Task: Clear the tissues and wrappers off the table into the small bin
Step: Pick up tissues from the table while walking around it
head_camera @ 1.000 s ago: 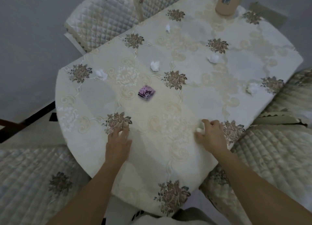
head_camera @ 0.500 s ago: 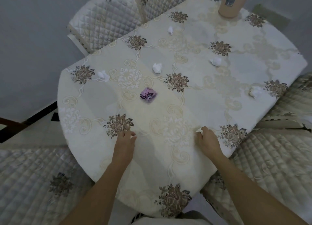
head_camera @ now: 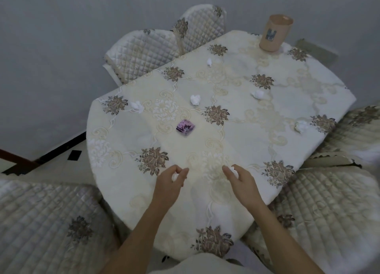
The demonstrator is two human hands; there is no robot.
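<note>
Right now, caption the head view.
A tissue in left hand, a tissue in right hand; purple wrapper, loose tissues on table.

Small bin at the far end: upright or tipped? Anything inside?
Upright: the small bin stands on its base, open rim up. Contents: cannot tell, since the inside barely shows from this angle.

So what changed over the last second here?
Both hands lifted off the table and drew inward. The left hand now pinches a wad; the right hand picked up its tissue. The loose tissues, wrapper and bin stayed put.
</note>
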